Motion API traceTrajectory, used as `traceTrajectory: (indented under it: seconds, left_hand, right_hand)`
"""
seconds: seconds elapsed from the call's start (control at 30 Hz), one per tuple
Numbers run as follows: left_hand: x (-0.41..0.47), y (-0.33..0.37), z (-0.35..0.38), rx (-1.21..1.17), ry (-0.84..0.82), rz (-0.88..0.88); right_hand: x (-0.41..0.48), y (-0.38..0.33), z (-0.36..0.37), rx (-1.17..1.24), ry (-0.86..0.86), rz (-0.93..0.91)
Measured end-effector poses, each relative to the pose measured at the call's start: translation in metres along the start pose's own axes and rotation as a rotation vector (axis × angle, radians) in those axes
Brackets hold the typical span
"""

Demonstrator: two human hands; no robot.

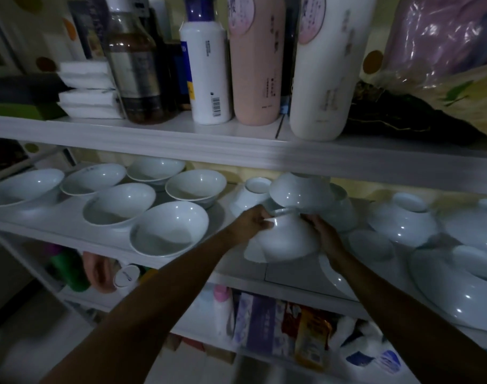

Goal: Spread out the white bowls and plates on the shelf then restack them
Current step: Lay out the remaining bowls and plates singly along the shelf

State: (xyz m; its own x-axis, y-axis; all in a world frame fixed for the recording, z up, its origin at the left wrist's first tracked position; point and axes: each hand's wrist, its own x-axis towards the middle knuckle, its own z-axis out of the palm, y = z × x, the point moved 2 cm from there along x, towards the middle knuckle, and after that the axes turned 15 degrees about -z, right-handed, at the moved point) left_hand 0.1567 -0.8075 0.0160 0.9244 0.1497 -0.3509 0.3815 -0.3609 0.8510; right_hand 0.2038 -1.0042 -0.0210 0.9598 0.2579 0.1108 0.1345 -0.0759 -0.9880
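Observation:
Several white bowls stand upright and spread out on the left half of the middle shelf [56,220], the nearest one [169,231] at the front edge. In the middle, an upside-down white bowl [288,239] sits between my hands: my left hand [253,220] grips its left side and my right hand [324,231] its right side. A second upside-down bowl [300,194] tilts just above it, touching its foot. More upside-down bowls [401,220] and large white plates [455,289] lie to the right.
The upper shelf board [236,151] hangs low over the bowls, carrying tall bottles [257,65] and folded white cloths [87,90]. Below, the lower shelf holds packets [281,322] and small containers. Another upside-down bowl [249,195] sits behind my left hand.

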Motion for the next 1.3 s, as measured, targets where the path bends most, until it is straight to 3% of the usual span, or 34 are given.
traceTrajectory:
  seconds: [0.13,0.23,0.33,0.47,0.57,0.7,0.83,0.97,1.3]
  left_hand:
    - [-0.004,0.005,-0.024,-0.067,-0.093,-0.157]
    - [-0.003,-0.013,-0.031,-0.257,-0.211,-0.319]
    - [-0.001,-0.031,-0.029,-0.388,-0.315,-0.466]
    - [0.001,-0.045,-0.035,-0.402,-0.405,-0.536]
    - [0.001,-0.047,-0.044,-0.434,-0.387,-0.588]
    - [0.027,-0.067,-0.059,-0.495,-0.208,-0.657]
    - [0.041,-0.07,-0.064,-0.464,-0.002,-0.547]
    - [0.012,-0.039,-0.056,-0.281,0.093,-0.289]
    - [0.034,-0.025,-0.024,0.708,0.365,-0.157]
  right_hand:
    - [0.019,-0.01,-0.002,0.199,0.118,0.059]
    - [0.028,-0.01,0.003,0.199,0.195,0.106]
    - [0.026,-0.002,0.014,0.169,0.13,0.202]
    - [0.02,0.007,0.026,0.012,0.047,0.29]
    - [0.019,0.003,0.036,-0.047,0.032,0.322]
    - [0.026,0.0,0.045,-0.193,0.001,0.332]
    - [0.024,-0.001,0.056,-0.14,-0.035,0.424]
    - [0.028,0.0,0.059,-0.111,-0.022,0.462]
    - [0.024,0.009,0.037,-0.098,-0.038,0.419]
